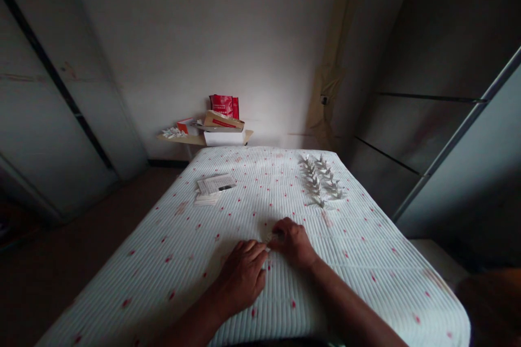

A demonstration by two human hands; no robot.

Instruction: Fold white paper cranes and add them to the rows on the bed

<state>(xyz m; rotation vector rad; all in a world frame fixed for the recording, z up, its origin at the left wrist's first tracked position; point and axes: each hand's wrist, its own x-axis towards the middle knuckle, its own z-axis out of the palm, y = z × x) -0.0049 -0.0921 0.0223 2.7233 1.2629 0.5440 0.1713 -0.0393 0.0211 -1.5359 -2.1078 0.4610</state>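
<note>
Both hands press a small paper (269,239) (mostly hidden) on the ribbed, red-dotted bedcover (366,260); the left hand (243,275) lies flat, the right hand (292,242) pinches it. Wide free cloth lies left, with spiky folded paper figures (321,180) far right.

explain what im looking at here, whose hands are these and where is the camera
There is no machine here: the one picture comes from a camera on a person's head, looking down at their own bare hands. The left hand and right hand press together on a small pale piece, too hidden to identify, on a quilt with red dots. Farther off lie a paper stack and rows of folded paper figures. A shelf by the wall carries boxes.
</note>
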